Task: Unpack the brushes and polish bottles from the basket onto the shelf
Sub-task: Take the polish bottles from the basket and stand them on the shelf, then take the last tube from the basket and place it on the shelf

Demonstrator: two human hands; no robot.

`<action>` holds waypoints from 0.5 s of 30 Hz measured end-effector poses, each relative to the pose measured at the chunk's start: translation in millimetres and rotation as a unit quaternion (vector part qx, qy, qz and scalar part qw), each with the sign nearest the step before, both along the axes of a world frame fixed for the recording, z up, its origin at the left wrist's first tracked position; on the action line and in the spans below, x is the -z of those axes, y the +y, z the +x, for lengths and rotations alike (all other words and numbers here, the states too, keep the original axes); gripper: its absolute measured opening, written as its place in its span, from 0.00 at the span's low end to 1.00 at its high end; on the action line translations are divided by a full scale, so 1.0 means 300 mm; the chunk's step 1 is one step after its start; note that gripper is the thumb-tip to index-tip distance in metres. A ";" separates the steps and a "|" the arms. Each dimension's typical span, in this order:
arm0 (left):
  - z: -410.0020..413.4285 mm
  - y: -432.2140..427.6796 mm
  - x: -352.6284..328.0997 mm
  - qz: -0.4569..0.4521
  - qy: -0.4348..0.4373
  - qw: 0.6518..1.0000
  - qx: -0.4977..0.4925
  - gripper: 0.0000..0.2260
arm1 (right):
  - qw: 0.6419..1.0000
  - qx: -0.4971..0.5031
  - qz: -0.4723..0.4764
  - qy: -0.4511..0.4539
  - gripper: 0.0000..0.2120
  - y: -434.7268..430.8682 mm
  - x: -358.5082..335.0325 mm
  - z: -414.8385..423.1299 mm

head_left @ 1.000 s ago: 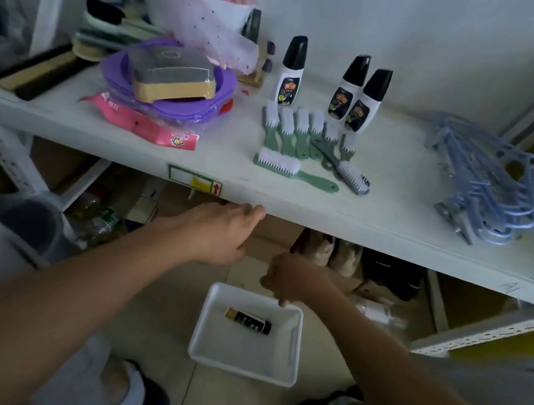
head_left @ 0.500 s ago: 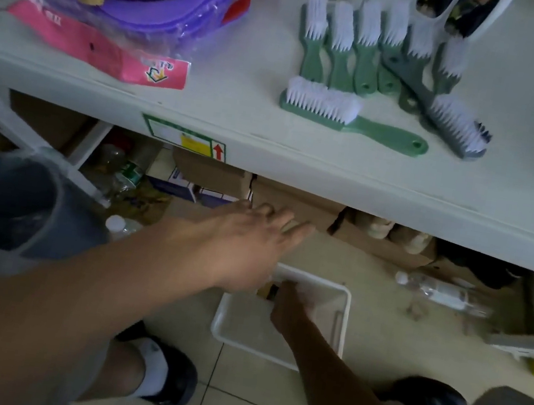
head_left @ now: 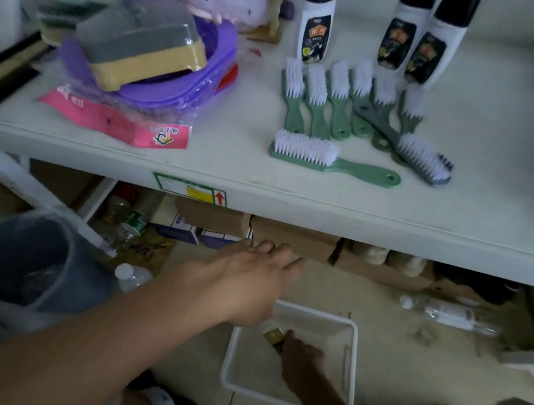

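Observation:
A white basket (head_left: 351,360) stands on the floor below the white shelf (head_left: 293,202). My right hand (head_left: 301,360) is down inside it, fingers closed around a small dark polish bottle with a gold cap (head_left: 274,336). My left hand (head_left: 246,286) hovers flat above the basket's left corner, fingers spread, holding nothing. On the shelf stand three white polish bottles with black caps (head_left: 315,19), (head_left: 403,35), (head_left: 434,47). In front of them lie several green brushes with white bristles (head_left: 330,161) and one grey brush (head_left: 415,151).
A purple basin stack with a wrapped sponge block (head_left: 149,53) and a pink packet (head_left: 114,122) fill the shelf's left. A grey bin (head_left: 18,255) stands at the floor's left. Cardboard boxes (head_left: 291,240) and plastic bottles (head_left: 446,312) lie under the shelf. My feet flank the basket.
My right hand has dropped into the basket and closed on the small bottle. My left hand has moved forward over the basket. The view has tilted down and closer.

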State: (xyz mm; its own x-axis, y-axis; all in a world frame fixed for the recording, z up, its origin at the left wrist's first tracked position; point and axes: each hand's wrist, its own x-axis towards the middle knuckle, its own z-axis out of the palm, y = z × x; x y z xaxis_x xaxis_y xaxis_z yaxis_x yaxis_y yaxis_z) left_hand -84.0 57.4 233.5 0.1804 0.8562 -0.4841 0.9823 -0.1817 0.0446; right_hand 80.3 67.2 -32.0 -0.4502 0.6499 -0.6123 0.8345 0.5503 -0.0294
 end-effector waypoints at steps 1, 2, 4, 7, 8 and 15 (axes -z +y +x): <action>-0.002 0.004 -0.009 0.000 0.000 1.000 0.000 0.35 | 1.000 -0.003 0.015 0.014 0.23 -0.001 -0.037 -0.007; -0.004 0.007 -0.021 0.002 0.001 1.000 0.001 0.33 | 0.999 -0.009 0.030 0.029 0.25 0.001 -0.082 -0.014; -0.003 0.011 -0.051 -0.001 0.000 1.000 0.000 0.29 | 0.996 -0.015 0.064 0.056 0.26 0.010 -0.189 -0.025; 0.002 0.001 -0.101 0.015 -0.005 1.000 -0.001 0.21 | 0.987 -0.011 0.122 0.108 0.25 0.026 -0.374 -0.034; 0.006 -0.004 -0.120 0.034 -0.005 0.999 0.002 0.18 | 0.983 -0.017 0.144 0.115 0.26 0.027 -0.441 -0.031; 0.034 -0.061 -0.280 0.246 -0.071 0.967 -0.016 0.10 | 0.941 -0.013 0.258 0.218 0.23 0.045 -0.913 0.030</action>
State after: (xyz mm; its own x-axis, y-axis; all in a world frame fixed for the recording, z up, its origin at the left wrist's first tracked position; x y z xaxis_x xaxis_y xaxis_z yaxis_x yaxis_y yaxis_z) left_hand -73.8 39.2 317.5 0.1844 0.9828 0.0106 0.9782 -0.1846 0.0946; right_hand 89.4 80.7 241.8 -0.6053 0.7955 0.0281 0.7912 0.6051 -0.0882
